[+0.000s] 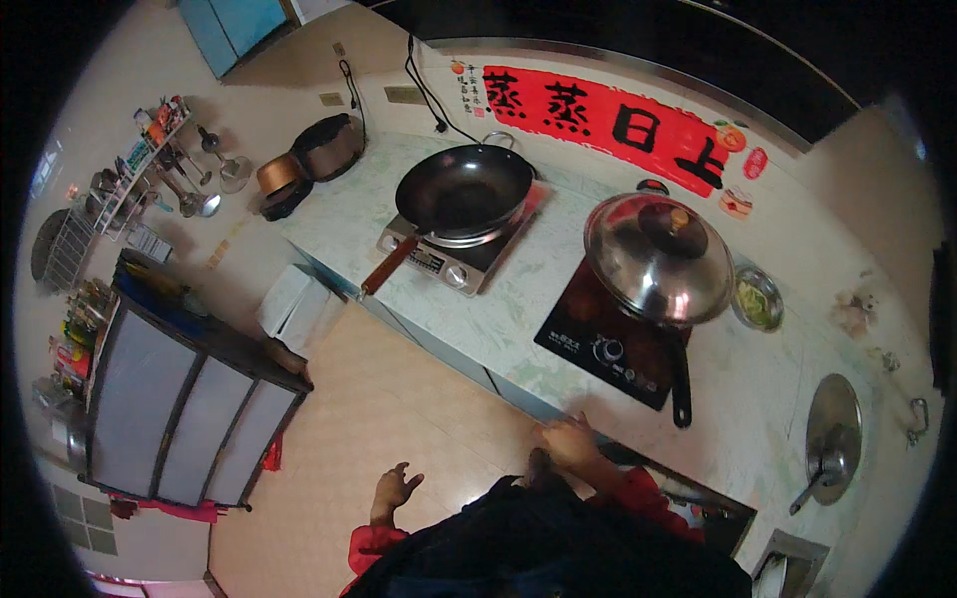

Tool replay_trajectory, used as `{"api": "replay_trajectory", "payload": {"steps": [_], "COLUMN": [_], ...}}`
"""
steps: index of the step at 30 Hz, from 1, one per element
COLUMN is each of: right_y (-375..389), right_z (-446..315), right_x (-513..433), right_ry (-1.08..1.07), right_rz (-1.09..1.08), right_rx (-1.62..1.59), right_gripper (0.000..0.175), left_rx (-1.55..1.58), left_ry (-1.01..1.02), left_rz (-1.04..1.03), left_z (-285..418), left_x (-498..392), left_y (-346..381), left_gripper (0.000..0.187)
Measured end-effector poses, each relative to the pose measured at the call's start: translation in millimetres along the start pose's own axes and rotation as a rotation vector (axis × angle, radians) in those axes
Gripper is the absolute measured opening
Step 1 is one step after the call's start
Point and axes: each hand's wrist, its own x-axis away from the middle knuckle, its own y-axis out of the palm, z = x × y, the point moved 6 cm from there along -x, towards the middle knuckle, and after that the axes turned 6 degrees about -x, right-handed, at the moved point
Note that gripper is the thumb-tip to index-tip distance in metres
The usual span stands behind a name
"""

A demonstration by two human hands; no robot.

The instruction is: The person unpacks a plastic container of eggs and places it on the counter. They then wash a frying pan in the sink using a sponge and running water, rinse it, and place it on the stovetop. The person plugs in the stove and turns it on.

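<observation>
My left hand (396,489) hangs over the tiled floor, fingers apart, touching nothing. Close to the countertop's front edge is my right hand (570,442); whether it touches the edge or holds anything is unclear. Beyond it, a lidded pan with a domed steel lid (649,261) rests on a black induction cooker (591,336), its black handle (681,389) pointing towards me. To the left, a dark wok (465,187) with a wooden handle (390,264) sits on a silver-framed cooker (457,275). A small steel bowl of green vegetables (757,299) stands right of the lid.
At the right are a round sink (831,411) with a ladle or small pan in it, and a wall tap (917,422). Pots (327,149) stand at the counter's far left. A dark-framed cabinet (187,396) and a white bin (293,310) stand on the left. An opening shows below the counter near my right arm.
</observation>
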Motion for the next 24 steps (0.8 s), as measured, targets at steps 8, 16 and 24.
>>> {"api": "replay_trajectory", "payload": {"steps": [8, 16, 24], "right_y": [-7, -23, -27], "right_z": [68, 77, 84], "right_x": [-20, -39, -31], "right_ry": [0.135, 0.386, 0.540], "right_rz": [0.071, -0.063, 0.120], "right_rx": [-0.084, -0.174, -0.136], "right_gripper": [0.006, 0.023, 0.025], "left_rx": [0.074, 0.165, 0.263], "left_ry": [0.222, 0.433, 0.689], "left_rz": [0.266, 0.468, 0.388], "left_z": [99, 161, 212], "left_x": [-48, -80, -151], "left_y": [-54, -120, -173], "left_gripper": [0.047, 0.032, 0.030]}}
